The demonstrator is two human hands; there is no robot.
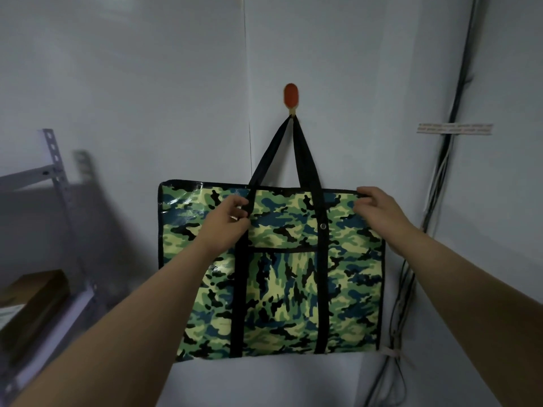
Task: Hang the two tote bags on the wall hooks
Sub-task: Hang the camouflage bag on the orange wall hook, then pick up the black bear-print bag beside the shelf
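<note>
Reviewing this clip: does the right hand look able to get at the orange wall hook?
Probably yes: the right hand holds the camouflage bag by its top edge, and only bare wall lies between it and the hook above.

The tote bag (282, 289) in front of me is camouflage, with blotches of green, pale yellow, dark blue and black, and its straps (305, 160) and edging are plain black. The hook (291, 95) above it is orange-red against my pale grey wall (117, 69). The shelf frame (55, 163) is grey, the box (38, 292) brown and the cables (451, 121) black.
</note>
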